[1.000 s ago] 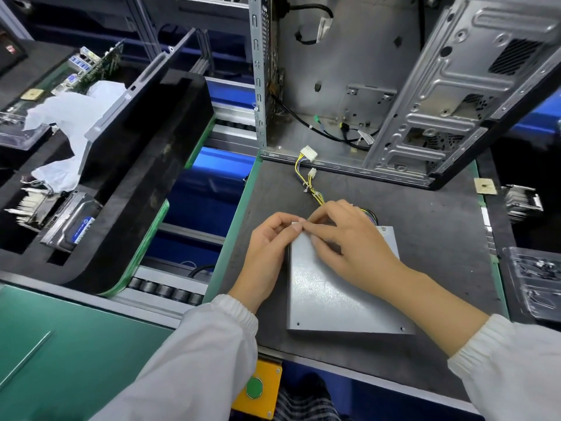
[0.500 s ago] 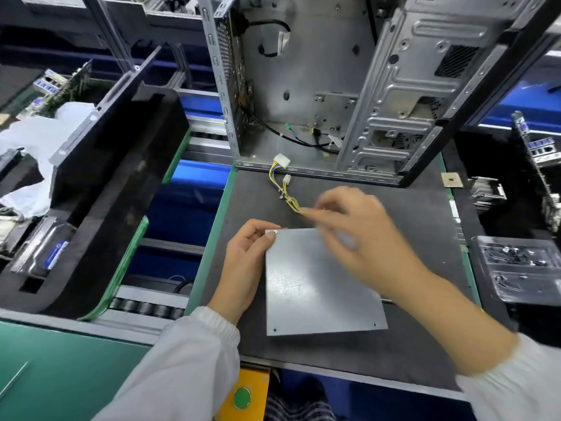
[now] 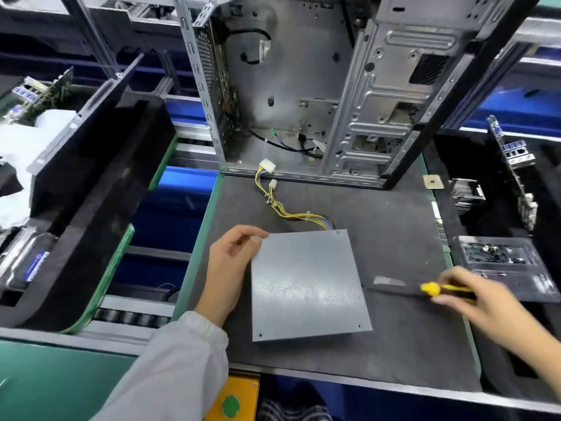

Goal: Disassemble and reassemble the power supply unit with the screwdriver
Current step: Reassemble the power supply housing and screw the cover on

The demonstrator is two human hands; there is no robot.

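A dark desk (image 3: 394, 232) is carrying the grey power supply unit (image 3: 306, 284) at centre frame, its yellow cable bundle (image 3: 291, 212) and an open computer case (image 3: 303, 86) sitting at upper centre.

Power supply unit (image 3: 306, 284) under left hand (image 3: 226, 265)
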